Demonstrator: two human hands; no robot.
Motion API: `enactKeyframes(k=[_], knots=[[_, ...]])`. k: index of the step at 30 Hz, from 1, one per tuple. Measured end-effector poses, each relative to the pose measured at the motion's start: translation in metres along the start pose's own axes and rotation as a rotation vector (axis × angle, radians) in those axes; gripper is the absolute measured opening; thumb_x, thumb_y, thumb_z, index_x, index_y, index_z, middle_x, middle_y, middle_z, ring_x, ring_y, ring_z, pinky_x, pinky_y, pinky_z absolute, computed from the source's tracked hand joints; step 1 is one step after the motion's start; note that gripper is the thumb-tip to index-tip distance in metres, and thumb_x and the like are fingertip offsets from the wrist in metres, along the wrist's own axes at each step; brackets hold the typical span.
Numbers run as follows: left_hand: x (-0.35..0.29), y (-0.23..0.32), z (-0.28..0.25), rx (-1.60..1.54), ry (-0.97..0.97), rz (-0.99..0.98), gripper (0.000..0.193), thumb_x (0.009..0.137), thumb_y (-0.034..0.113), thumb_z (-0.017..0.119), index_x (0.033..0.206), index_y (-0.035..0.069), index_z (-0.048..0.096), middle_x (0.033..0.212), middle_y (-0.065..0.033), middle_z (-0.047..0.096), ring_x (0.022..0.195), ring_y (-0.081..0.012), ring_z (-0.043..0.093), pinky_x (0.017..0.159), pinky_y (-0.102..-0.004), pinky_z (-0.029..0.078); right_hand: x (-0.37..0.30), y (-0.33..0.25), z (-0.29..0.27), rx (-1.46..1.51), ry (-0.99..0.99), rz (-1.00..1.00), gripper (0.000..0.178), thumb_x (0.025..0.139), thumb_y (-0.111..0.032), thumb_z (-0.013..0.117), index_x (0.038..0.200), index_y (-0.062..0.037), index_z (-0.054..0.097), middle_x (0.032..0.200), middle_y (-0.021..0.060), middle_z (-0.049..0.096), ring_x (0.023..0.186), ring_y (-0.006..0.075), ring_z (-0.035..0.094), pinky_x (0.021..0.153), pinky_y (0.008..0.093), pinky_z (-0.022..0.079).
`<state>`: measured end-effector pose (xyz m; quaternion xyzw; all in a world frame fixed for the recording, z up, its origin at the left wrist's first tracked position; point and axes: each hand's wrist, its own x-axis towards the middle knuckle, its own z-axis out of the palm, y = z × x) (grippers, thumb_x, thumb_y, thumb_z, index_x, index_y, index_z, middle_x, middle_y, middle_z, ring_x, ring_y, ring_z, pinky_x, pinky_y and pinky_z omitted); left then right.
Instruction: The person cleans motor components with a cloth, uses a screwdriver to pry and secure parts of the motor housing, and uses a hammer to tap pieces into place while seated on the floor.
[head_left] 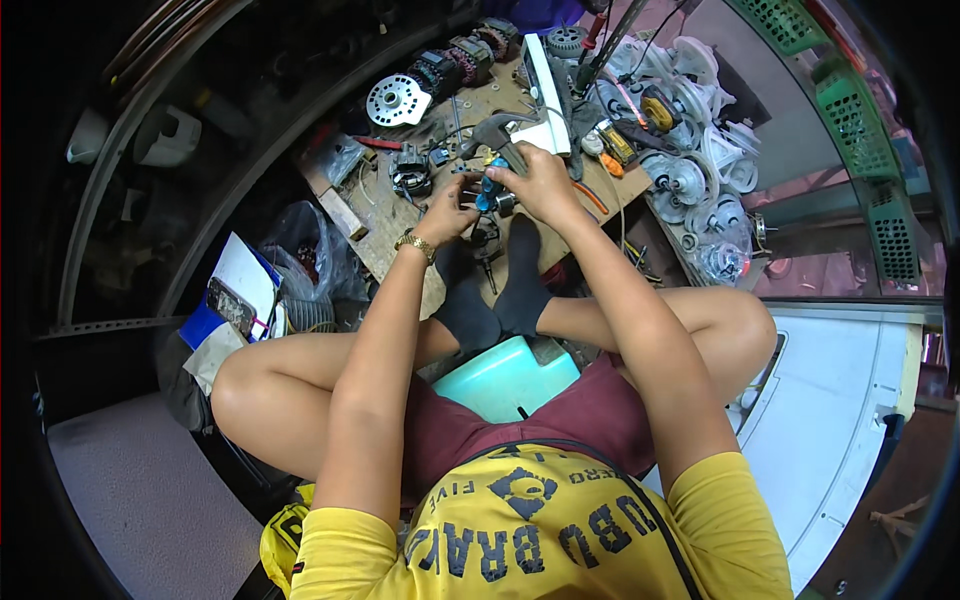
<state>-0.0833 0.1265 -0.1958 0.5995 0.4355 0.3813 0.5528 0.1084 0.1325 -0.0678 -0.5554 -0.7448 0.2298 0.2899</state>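
My right hand point(546, 187) is closed around a claw hammer point(508, 150), gripping it close to its curved dark head. My left hand point(447, 212) has its fingers curled at a small blue piece point(488, 190), whose exact kind I cannot make out. Right beside that piece, under my right hand, is a short dark metal cylinder point(505, 203). Both hands are close together over the wooden work board point(385, 235), just beyond my feet in dark socks. A small dark motor part point(410, 170) lies to the left of my left hand.
A round silver motor cover point(397, 100) and several motor windings point(470, 58) lie at the back. White plastic wheel-like parts point(690, 180) are piled at right, near a yellow-black tool point(657, 110). Orange-handled pliers point(590, 197) lie nearby. A turquoise stool point(500, 385) shows between my legs.
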Motion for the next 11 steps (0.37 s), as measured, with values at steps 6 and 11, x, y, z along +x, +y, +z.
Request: enactKeyframes(k=[6,11], knots=[[0.007,0.037,0.025,-0.034,-0.042,0.000,0.054,0.085,0.002,0.072,0.134,0.000,0.051,0.120,-0.0063,0.063,0.109,-0.0127,0.058,0.095,-0.0307,0.048,0.003,0.012,0.003,0.038,0.036,0.006,0.055,0.083,-0.040,0.081,0.108,0.0060,0.066,0.092,0.0267,0.070,0.085,0.0412,0.069,0.077,0.0438,0.053],[0.011,0.012,0.003,-0.031,-0.088,-0.158,0.058,0.092,0.017,0.076,0.141,0.004,0.049,0.122,-0.0044,0.064,0.110,-0.0138,0.058,0.098,-0.0309,0.047,0.002,0.003,-0.002,0.249,-0.019,0.073,0.049,0.086,-0.035,0.079,0.112,0.0042,0.068,0.097,0.0256,0.072,0.091,0.0313,0.073,0.081,0.0420,0.053]])
